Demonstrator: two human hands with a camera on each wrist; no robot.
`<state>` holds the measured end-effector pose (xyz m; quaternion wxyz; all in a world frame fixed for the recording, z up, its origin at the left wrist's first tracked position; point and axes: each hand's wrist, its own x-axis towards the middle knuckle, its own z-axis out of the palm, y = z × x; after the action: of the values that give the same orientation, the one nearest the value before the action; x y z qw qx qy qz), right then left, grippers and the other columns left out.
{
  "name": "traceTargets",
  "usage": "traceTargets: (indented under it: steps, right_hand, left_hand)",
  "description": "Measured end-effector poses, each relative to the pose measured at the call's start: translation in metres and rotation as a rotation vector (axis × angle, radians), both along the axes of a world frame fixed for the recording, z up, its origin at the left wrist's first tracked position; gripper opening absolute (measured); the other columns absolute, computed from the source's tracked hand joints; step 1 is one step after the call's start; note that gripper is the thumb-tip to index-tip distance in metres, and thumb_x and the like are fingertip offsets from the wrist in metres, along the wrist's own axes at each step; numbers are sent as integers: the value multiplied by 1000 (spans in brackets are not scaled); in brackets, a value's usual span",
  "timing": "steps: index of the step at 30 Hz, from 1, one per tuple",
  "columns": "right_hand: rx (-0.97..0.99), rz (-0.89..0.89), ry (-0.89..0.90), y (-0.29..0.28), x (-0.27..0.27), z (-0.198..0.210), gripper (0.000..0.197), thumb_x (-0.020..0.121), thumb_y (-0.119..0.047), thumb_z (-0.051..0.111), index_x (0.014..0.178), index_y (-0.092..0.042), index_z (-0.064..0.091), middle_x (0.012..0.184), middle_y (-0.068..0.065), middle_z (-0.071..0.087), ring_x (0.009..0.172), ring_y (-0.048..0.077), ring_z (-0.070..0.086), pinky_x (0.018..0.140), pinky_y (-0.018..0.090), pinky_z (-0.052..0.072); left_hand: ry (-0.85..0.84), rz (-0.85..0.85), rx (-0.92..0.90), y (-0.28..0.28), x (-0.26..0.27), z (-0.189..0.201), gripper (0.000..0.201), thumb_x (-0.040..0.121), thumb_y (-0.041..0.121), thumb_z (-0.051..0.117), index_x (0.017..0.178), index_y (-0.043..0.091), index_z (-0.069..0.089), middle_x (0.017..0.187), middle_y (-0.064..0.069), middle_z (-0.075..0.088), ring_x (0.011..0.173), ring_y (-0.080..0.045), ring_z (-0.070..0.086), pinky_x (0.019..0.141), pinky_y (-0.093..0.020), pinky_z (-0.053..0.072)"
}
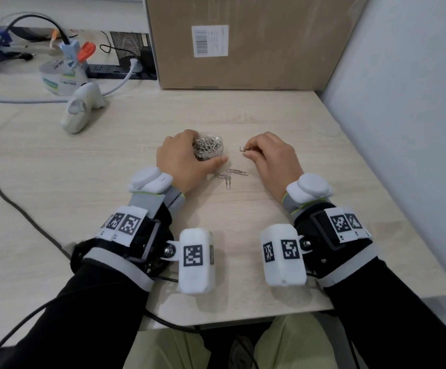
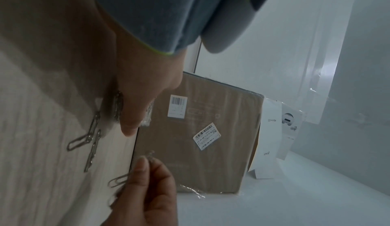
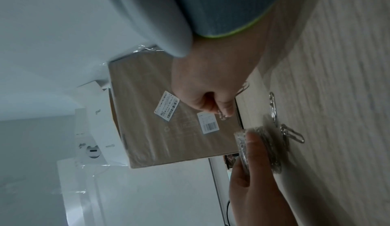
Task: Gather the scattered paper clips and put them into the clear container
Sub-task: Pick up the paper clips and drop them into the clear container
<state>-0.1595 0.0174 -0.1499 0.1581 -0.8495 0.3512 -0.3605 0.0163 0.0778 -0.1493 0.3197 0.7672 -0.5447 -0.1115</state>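
The left hand (image 1: pixel 182 158) is curled round the clear container (image 1: pixel 209 149), fingers on its far wall and thumb stretched along its near side, steadying it on the desk (image 1: pixel 269 113); the container already holds a thick tangle of paper clips and stands upright between the two hands. The right hand (image 1: pixel 268 153) is just beside it, fingers bent inward and pinching a picked-up clip (image 1: pixel 243 149) between thumb and fingertips, the wire end jutting toward the container; the right wrist view shows the same pinch against the cardboard box (image 1: pixel 243 41) behind. The clip seems clear of the desk, though the views do not settle it.

Loose paper clips (image 1: pixel 230 177) lie on the desk nearer the person, just below the left thumb: one long clip lying crosswise and what looks like two hooked together beside it; the left wrist view shows them as a linked pair plus a further one near the right fingertips.

By my reading, the step in hand is carrying one gathered clip across to the container, with most of the task done, since only these few are left outside. The next move calls for a short travel leftward over the rim, then a release above the pile so the clip drops in and does not catch on the edge; the linked clips may lift as one.

A white handheld scanner (image 1: pixel 82 110) and cables lie well apart at the far left.
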Motion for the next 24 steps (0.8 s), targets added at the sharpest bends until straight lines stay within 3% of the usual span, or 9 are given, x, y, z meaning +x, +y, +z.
traceTargets:
  steps: [3, 7, 11, 13, 18, 21, 24]
  right_hand:
    - [25, -36, -252, 3, -1, 6, 10, 83, -10, 62, 87, -1, 64, 84, 6, 62, 71, -3, 51, 70, 7, 38]
    - [118, 5, -416, 8, 1, 10, 8, 82, -9, 65, 88, -6, 67, 85, 1, 63, 74, 1, 55, 72, 14, 44]
    - [116, 74, -338, 8, 3, 9, 9, 80, -7, 67, 87, -6, 72, 80, -1, 63, 73, -4, 56, 70, 7, 39]
    - [95, 98, -284, 5, 2, 7, 12, 80, -9, 67, 90, -7, 74, 78, 0, 63, 73, -2, 56, 70, 11, 43]
    - [15, 154, -172, 2, 0, 2, 16, 85, -11, 61, 95, -6, 72, 80, 7, 64, 76, 5, 53, 72, 8, 40]
    - [-39, 143, -123, 2, 0, 1, 18, 89, -14, 56, 95, -7, 71, 82, 8, 66, 80, 15, 55, 76, 18, 40]
    - [-26, 116, -133, 3, 0, 1, 21, 92, -18, 51, 96, -10, 71, 87, 4, 69, 84, 19, 54, 79, 16, 37]
  left_hand:
    - [4, -90, 36, 0, -10, 1, 81, 58, 72, 64, 120, 21, 54, 114, 1, 65, 110, -24, 54, 95, -42, 43]
    - [-6, -227, 84, 4, -27, 4, 83, 53, 73, 60, 123, 28, 52, 116, 8, 61, 112, -20, 48, 98, -41, 37]
    - [-16, -291, 91, 7, -37, 7, 71, 59, 67, 67, 118, 31, 53, 99, 14, 53, 107, -19, 45, 89, -38, 33]
    - [6, -292, 85, 7, -38, 8, 67, 57, 67, 66, 114, 32, 53, 96, 15, 52, 104, -17, 43, 87, -36, 31]
    - [24, -293, 76, 7, -39, 6, 71, 55, 68, 59, 116, 32, 53, 100, 16, 54, 102, -13, 41, 88, -36, 30]
    - [48, -289, 66, 8, -39, 6, 72, 56, 67, 60, 118, 32, 52, 103, 15, 56, 103, -13, 42, 91, -38, 32]
    - [63, -283, 51, 8, -39, 5, 77, 56, 67, 62, 123, 33, 51, 116, 13, 59, 109, -15, 44, 94, -39, 32]
